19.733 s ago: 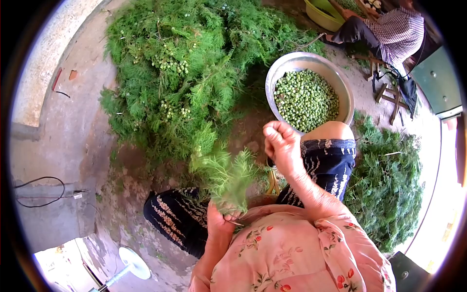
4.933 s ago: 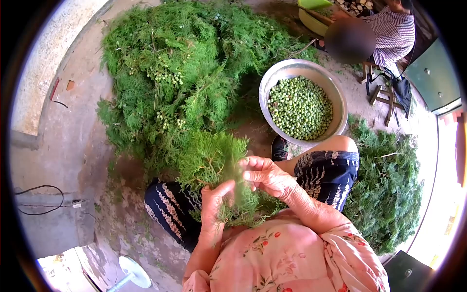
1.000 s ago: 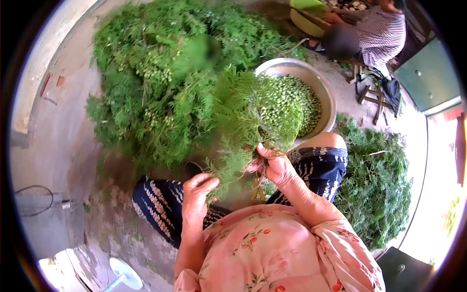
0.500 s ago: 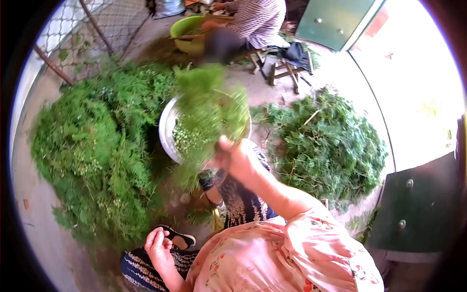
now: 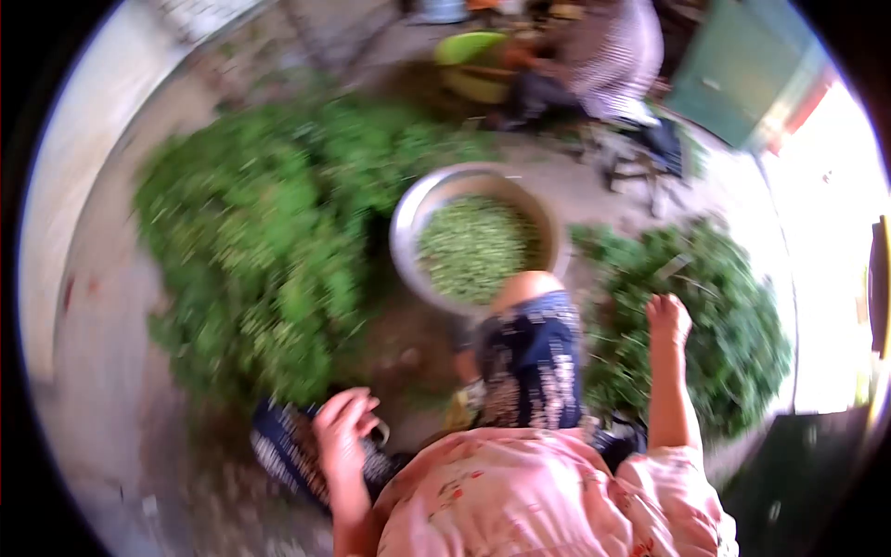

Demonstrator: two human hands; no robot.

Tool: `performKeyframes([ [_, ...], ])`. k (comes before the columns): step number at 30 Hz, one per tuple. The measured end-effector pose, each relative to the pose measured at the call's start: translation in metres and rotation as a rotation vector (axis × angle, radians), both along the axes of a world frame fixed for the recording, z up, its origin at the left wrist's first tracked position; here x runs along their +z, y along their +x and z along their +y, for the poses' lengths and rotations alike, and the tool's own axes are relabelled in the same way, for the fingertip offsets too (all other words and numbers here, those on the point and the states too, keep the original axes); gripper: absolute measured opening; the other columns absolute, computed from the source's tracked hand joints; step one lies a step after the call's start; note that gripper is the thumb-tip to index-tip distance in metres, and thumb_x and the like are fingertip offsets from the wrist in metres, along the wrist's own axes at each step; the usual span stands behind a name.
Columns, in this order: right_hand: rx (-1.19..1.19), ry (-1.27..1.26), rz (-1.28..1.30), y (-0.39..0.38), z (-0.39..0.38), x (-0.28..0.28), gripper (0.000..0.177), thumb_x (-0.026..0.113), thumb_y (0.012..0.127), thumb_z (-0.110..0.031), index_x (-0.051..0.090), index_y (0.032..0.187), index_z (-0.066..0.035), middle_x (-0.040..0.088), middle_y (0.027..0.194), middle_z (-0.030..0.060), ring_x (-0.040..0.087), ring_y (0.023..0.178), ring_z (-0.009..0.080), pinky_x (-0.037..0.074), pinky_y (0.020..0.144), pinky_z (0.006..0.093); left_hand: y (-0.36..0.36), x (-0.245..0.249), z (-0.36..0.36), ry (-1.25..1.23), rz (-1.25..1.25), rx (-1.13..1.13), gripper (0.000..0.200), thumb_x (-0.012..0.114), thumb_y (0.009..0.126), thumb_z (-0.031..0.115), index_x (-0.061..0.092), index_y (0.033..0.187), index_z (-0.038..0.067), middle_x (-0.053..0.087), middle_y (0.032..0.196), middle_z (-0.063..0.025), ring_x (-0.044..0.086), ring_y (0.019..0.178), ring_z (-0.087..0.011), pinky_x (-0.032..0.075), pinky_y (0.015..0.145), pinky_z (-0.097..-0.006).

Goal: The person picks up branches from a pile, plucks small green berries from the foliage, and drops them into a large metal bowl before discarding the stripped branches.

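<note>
My left hand (image 5: 342,427) rests near my bent left knee, its fingers loosely bent and apart with nothing seen in them. Out to the right, my right hand (image 5: 669,317) is over the dark green pile of cut branches (image 5: 724,339). Its fingers look closed, but blur and the greenery behind hide whatever they may hold. A round metal basin (image 5: 405,243) stands in front of my right knee. Small pale-green seeds or berries (image 5: 475,249) lie in it. On the left spreads a larger heap of feathery green branches (image 5: 269,251).
Beyond the basin, another person (image 5: 608,60) in a checked top sits by a lime-green tub (image 5: 469,48). A folding stool (image 5: 640,176) stands behind them. Green metal doors (image 5: 742,74) are at the back right, and a pale wall (image 5: 102,121) runs along the left.
My right hand has swung from above the basin to the right-hand pile. The green sprig it held no longer shows over the basin. The view has shifted; my left hand stays near the knee.
</note>
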State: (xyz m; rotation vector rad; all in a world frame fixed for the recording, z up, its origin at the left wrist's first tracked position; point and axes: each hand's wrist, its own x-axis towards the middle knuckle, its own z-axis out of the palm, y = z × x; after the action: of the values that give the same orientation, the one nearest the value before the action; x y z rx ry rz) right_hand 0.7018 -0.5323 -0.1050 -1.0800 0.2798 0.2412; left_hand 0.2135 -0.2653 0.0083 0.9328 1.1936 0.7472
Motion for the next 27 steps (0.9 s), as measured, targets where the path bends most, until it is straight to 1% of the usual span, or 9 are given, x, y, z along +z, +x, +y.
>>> performKeyframes([
  [2,0.063,-0.103,0.001,-0.044,0.065,0.037,0.024,0.052,0.087,-0.010,0.051,0.110,-0.002,0.060,0.092,0.0091,0.061,0.084,0.0219,0.052,0.072,0.0349,-0.011,0.009,0.002,0.043,-0.020,-0.131,0.016,0.061,0.082,0.010,0.063,0.094,0.001,0.064,0.077,-0.0066,0.054,0.056,-0.0072,0.041,0.048,-0.0165],
  [6,0.442,0.037,-0.285,-0.127,0.167,0.097,0.026,0.053,0.088,-0.012,0.052,0.110,0.002,0.060,0.093,0.0098,0.060,0.082,0.0194,0.050,0.073,0.0316,-0.017,0.009,0.000,0.068,0.062,-0.354,0.016,0.059,0.084,0.013,0.063,0.093,0.002,0.064,0.078,-0.0042,0.054,0.056,-0.0055,0.039,0.048,-0.0164],
  [8,0.618,0.190,-0.306,-0.168,0.207,0.126,0.024,0.054,0.087,-0.009,0.053,0.109,0.002,0.060,0.090,0.0092,0.060,0.080,0.0180,0.050,0.071,0.0309,-0.018,0.010,0.003,0.151,0.137,-0.463,0.016,0.059,0.083,0.012,0.062,0.093,0.000,0.064,0.077,-0.0045,0.055,0.057,-0.0077,0.043,0.051,-0.0194],
  [11,0.786,0.166,-0.274,-0.231,0.255,0.145,0.021,0.052,0.088,-0.006,0.054,0.107,0.002,0.060,0.090,0.0096,0.060,0.077,0.0180,0.051,0.069,0.0301,-0.028,0.015,0.018,0.299,0.228,-0.590,0.018,0.060,0.083,0.014,0.061,0.095,0.000,0.059,0.070,-0.0060,0.056,0.057,-0.0111,0.045,0.053,-0.0235],
  [14,0.959,0.164,-0.203,-0.275,0.292,0.137,0.019,0.051,0.087,-0.004,0.054,0.105,0.001,0.060,0.088,0.0092,0.059,0.076,0.0181,0.052,0.067,0.0297,-0.036,0.015,0.042,0.588,0.293,-0.598,0.020,0.061,0.083,0.018,0.061,0.095,0.002,0.056,0.067,-0.0071,0.057,0.057,-0.0142,0.044,0.052,-0.0265],
  [18,1.108,-0.015,-0.029,-0.304,0.338,0.119,0.020,0.052,0.087,-0.007,0.055,0.106,-0.002,0.060,0.091,0.0079,0.059,0.077,0.0182,0.051,0.067,0.0296,-0.036,0.024,0.087,0.626,0.298,-0.545,0.017,0.060,0.082,0.015,0.061,0.093,0.002,0.058,0.069,-0.0088,0.057,0.058,-0.0184,0.045,0.055,-0.0286],
  [22,1.255,-0.189,-0.114,-0.333,0.398,0.112,0.022,0.050,0.088,-0.008,0.053,0.108,0.000,0.059,0.089,0.0078,0.060,0.078,0.0177,0.052,0.066,0.0295,-0.026,0.018,0.145,0.807,0.307,-0.499,0.016,0.057,0.081,0.016,0.061,0.090,0.003,0.061,0.074,-0.0125,0.059,0.061,-0.0244,0.046,0.057,-0.0333],
  [24,1.327,-0.180,-0.093,-0.335,0.437,0.085,0.024,0.050,0.088,-0.009,0.052,0.109,0.002,0.059,0.089,0.0088,0.059,0.079,0.0174,0.051,0.067,0.0297,-0.015,0.020,0.167,0.842,0.418,-0.470,0.014,0.056,0.081,0.016,0.061,0.089,0.006,0.062,0.074,-0.0129,0.060,0.061,-0.0279,0.047,0.057,-0.0346],
  [27,1.376,-0.331,-0.235,-0.350,0.498,0.059,0.024,0.051,0.085,-0.006,0.055,0.106,0.005,0.059,0.083,0.0091,0.058,0.068,0.0156,0.050,0.057,0.0251,-0.003,0.009,0.184,0.835,0.402,-0.434,0.012,0.058,0.080,0.016,0.062,0.089,0.008,0.063,0.076,-0.0134,0.061,0.063,-0.0295,0.048,0.058,-0.0365],
])
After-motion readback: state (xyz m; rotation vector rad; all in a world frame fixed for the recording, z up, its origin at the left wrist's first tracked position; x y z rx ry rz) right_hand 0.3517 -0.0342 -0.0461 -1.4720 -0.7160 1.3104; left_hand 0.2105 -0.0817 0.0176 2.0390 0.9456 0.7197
